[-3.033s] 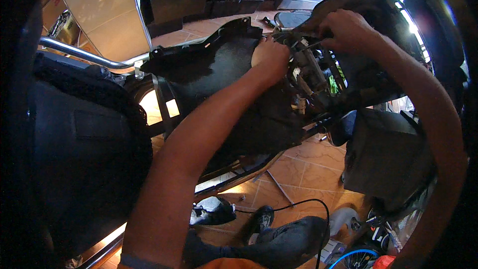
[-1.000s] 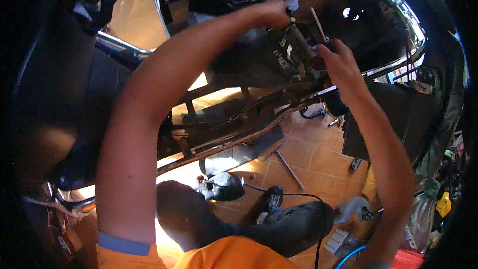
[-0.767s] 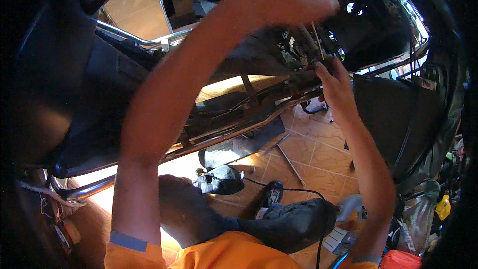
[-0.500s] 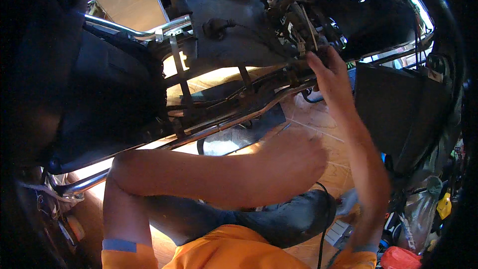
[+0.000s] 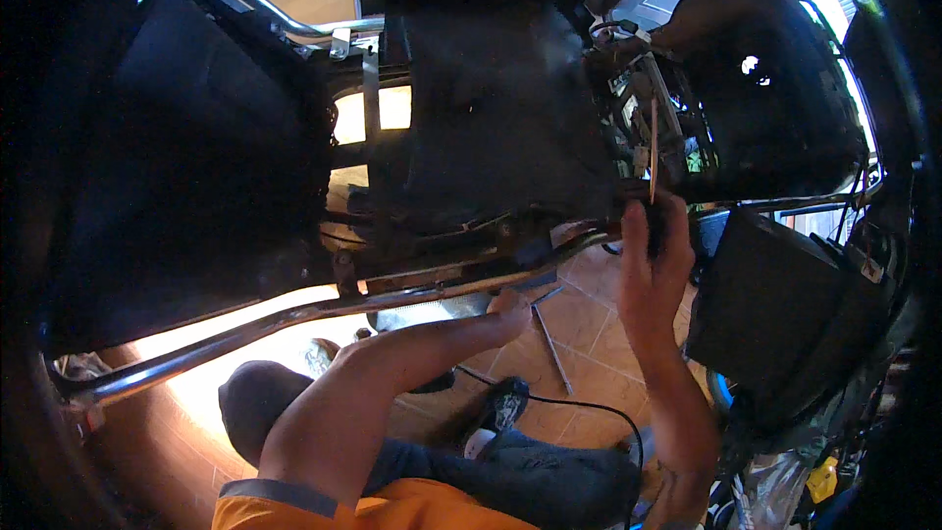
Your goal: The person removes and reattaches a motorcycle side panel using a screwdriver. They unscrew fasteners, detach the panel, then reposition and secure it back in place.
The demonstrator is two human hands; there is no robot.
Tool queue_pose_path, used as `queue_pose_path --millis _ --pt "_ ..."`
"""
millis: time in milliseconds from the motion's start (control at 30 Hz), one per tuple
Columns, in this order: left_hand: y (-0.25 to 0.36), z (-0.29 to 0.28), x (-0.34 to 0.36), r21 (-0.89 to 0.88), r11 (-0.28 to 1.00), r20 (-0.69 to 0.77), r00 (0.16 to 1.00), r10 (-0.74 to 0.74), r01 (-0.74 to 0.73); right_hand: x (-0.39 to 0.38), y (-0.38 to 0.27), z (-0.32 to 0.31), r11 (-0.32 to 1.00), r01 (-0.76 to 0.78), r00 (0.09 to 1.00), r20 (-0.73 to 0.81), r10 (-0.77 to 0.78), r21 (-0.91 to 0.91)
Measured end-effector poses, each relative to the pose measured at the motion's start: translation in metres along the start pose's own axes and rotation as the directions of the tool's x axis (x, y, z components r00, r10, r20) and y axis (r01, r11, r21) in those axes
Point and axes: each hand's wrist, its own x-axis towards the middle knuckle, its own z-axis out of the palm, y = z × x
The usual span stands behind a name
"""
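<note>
A large black assembly of panels (image 5: 500, 108) and metal tubes (image 5: 294, 312) stretches across in front of me. My right hand (image 5: 655, 255) is raised at its near lower edge, right of the middle. Its thumb and fingers are bent around a dark part that I cannot make out. A thin pale rod (image 5: 654, 142) runs up from these fingertips towards a cluster of wires and metal brackets (image 5: 633, 103); whether the hand holds it is unclear. My left hand (image 5: 510, 314) is just below the near tube, its fingers mostly hidden.
On the tiled floor (image 5: 589, 319) lies a thin metal rod (image 5: 551, 351). A black cable (image 5: 579, 402) curves over my leg. To the right hangs a dark panel (image 5: 775, 304), with a clear plastic bag (image 5: 775, 481) and a yellow object (image 5: 822, 481) below it.
The view has shifted, so the assembly sits lower. My left hand has swung from above my lap up to the near tube. My right hand stays by the pale rod.
</note>
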Motion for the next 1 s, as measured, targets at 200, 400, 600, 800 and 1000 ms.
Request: queue_pose_path --millis 200,400,600,800,1000 --pt "-0.007 0.009 -0.001 0.004 1.0 -0.012 1.0 -0.013 0.014 -0.006 0.003 0.009 0.957 0.193 0.981 0.017 -0.194 -0.218" --pt "-0.005 0.017 0.01 0.002 1.0 -0.021 1.0 0.006 -0.006 -0.007 -0.001 0.012 0.918 0.256 0.966 0.118 -0.23 -0.302" --pt "-0.003 0.02 0.013 -0.012 1.0 -0.031 0.999 0.021 -0.021 -0.005 -0.003 0.013 0.885 0.314 0.949 0.136 -0.284 -0.343" --pt "0.0 0.025 0.013 -0.042 0.999 -0.041 0.999 0.02 -0.021 -0.009 0.001 0.012 0.901 0.29 0.956 0.146 -0.256 -0.323" --pt "0.005 0.032 0.024 -0.062 0.998 -0.041 0.999 0.028 -0.031 -0.008 0.004 0.01 0.85 0.395 0.915 0.23 -0.331 -0.349"
